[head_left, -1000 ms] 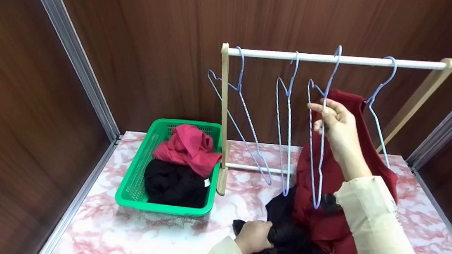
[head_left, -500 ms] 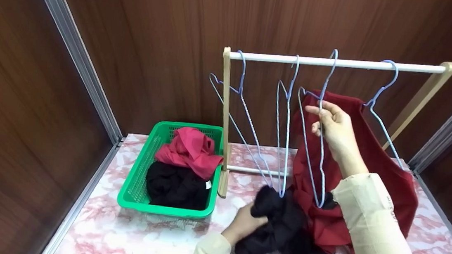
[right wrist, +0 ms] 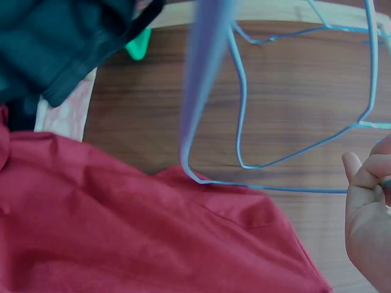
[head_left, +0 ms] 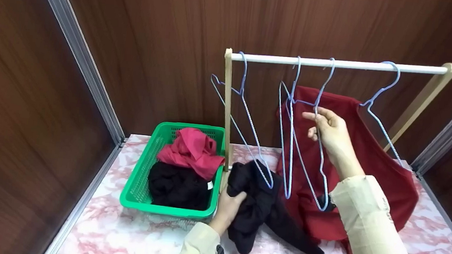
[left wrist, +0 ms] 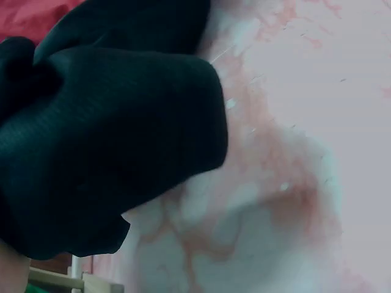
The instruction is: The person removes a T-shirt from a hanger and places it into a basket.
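Observation:
A black garment (head_left: 249,204) is gathered in my left hand (head_left: 228,206), whose fingers and thumb grip it just above the table; its narrow end trails to the right. In the left wrist view, folds of the black cloth (left wrist: 116,134) cover most of that hand. My right hand (head_left: 331,131) pinches a blue wire hanger (head_left: 322,165) below its hook, and this hanger stays hooked on the white rail (head_left: 356,65). Behind it, a dark red garment (head_left: 351,164) hangs from the rightmost hanger (head_left: 381,125). In the right wrist view, my right hand (right wrist: 369,207) holds the wire near the edge.
Two bare hangers (head_left: 256,134) hang on the left part of the rail. Left of the wooden stand (head_left: 227,110) sits a green basket (head_left: 168,209) holding a pink cloth (head_left: 192,150) and a black cloth (head_left: 178,186). Brown panels (head_left: 156,33) enclose the marbled table (head_left: 91,230).
My left hand has lifted the black garment off the table and moved it left, toward the stand. The hanger in my right hand has shifted slightly left and turned along the rail.

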`<state>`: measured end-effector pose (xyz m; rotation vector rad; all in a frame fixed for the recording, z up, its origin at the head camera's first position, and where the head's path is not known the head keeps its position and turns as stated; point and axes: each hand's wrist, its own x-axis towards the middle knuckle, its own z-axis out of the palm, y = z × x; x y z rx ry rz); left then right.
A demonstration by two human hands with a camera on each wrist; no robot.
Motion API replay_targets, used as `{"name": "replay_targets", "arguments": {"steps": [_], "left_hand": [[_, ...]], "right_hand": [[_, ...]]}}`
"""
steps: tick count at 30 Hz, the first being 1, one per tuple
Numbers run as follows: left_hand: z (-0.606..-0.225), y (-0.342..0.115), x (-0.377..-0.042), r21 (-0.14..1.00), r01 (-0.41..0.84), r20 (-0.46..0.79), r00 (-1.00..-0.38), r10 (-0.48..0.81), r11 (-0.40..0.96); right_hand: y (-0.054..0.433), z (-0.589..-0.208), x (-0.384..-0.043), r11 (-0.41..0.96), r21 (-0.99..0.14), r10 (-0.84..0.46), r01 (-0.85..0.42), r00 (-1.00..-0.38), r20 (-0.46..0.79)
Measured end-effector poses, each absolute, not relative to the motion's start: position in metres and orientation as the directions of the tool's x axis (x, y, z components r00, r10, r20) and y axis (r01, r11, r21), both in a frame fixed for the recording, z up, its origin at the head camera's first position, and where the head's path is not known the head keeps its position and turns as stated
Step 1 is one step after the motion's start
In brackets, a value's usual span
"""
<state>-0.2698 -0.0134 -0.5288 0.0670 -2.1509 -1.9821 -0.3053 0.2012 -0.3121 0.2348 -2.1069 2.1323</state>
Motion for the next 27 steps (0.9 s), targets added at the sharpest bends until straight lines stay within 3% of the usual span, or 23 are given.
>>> {"name": "replay_targets", "arguments": {"steps": [5,11,21,24,27], "left_hand": [[-0.520,-0.023,-0.271,0.995,0.095,0.101,-0.968,-0.230,0.039],[-0.511,-0.034,-0.269,0.996,0.060,0.075,-0.962,-0.262,0.067],[-0.506,-0.055,-0.272,0.985,0.158,0.127,-0.929,-0.348,-0.062],[-0.506,-0.063,-0.273,0.980,0.187,0.146,-0.913,-0.380,-0.072],[-0.506,-0.069,-0.273,0.977,0.205,0.164,-0.900,-0.404,-0.061]], "right_hand": [[0.202,-0.314,-0.306,0.007,-0.981,-0.011,-0.192,-0.981,0.192],[0.205,-0.316,-0.306,0.094,-0.979,-0.010,-0.180,-0.984,0.180],[0.210,-0.321,-0.303,0.164,-0.968,0.021,-0.192,-0.980,0.198],[0.213,-0.322,-0.301,0.247,-0.937,0.093,-0.248,-0.956,0.278],[0.217,-0.323,-0.300,0.393,-0.861,0.238,-0.323,-0.868,0.435]]}}
